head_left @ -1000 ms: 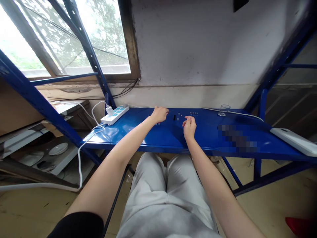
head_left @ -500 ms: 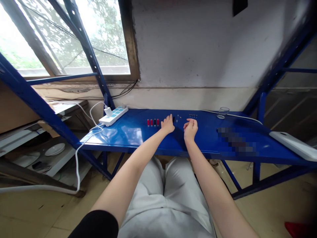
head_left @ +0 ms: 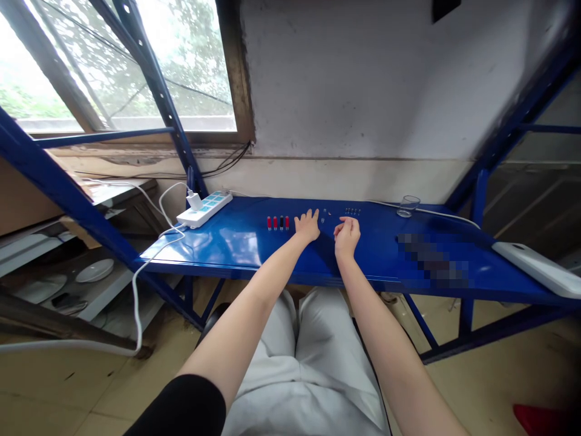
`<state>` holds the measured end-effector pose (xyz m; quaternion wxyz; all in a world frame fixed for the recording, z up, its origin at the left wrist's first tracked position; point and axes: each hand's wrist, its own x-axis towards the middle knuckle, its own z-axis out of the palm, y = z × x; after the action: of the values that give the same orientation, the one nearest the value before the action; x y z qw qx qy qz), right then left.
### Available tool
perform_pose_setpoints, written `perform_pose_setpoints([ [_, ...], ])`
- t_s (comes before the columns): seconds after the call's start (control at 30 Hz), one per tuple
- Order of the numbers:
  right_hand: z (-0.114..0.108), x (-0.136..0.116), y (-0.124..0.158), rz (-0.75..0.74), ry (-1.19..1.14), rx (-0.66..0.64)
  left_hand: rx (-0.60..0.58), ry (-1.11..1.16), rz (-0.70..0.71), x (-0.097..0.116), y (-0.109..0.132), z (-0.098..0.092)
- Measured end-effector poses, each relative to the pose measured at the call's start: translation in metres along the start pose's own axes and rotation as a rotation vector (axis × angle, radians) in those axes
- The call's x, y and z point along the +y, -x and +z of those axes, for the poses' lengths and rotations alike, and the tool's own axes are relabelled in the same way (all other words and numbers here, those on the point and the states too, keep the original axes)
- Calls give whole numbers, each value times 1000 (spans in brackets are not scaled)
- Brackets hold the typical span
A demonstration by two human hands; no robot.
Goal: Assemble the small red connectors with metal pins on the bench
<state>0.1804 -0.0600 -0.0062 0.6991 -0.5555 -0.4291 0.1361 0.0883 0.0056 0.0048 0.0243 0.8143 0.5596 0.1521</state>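
My left hand (head_left: 307,226) lies palm down over the blue table (head_left: 227,239), its fingers spread. To its left stands a short row of small cylinders with clear ends, red ones (head_left: 269,223) and a black one (head_left: 282,223). Just right of the left fingertips are small clear pieces (head_left: 323,216). My right hand (head_left: 347,235) hovers nearby with fingers curled together; anything inside them is too small or hidden to make out. Beyond it, several tiny clear pieces (head_left: 353,212) sit in rows.
A white power strip (head_left: 204,209) with a plug and cable occupies the table's left end. At the back right is a clear glass (head_left: 407,206). A blurred-out dark object (head_left: 433,260) and a white slab-like object (head_left: 538,266) lie to the right. Blue frame posts rise at both sides.
The view has shifted slightly. A black piece that showed at the left fingertips is no longer visible. Both hands stay in nearly the same places.
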Motion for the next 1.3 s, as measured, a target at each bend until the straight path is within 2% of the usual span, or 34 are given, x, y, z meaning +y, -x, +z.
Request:
perform_pose_setpoints([
  [0.13,0,0,1,1,18,14,140,-79,88,2,4,-4],
  [0.27,-1,-1,0,25,61,-5,149,-135,185,5,7,-14],
  [0.4,-1,0,-2,89,212,-93,152,-116,191,2,15,-22],
  [0.53,5,8,-5,27,442,-203,160,31,164,-12,31,-27],
  [0.63,13,14,-6,2,615,-309,256,207,179,-27,45,-26],
  [0.73,22,18,-7,10,768,-454,365,417,93,-38,56,-20],
  [0.87,32,20,-7,-13,893,-590,434,661,0,-44,66,-10],
  [1.07,42,20,-12,37,1003,-638,500,811,-104,-51,71,-9],
  [1.3,50,17,-18,108,1040,-636,451,841,-93,-53,70,-8],
])
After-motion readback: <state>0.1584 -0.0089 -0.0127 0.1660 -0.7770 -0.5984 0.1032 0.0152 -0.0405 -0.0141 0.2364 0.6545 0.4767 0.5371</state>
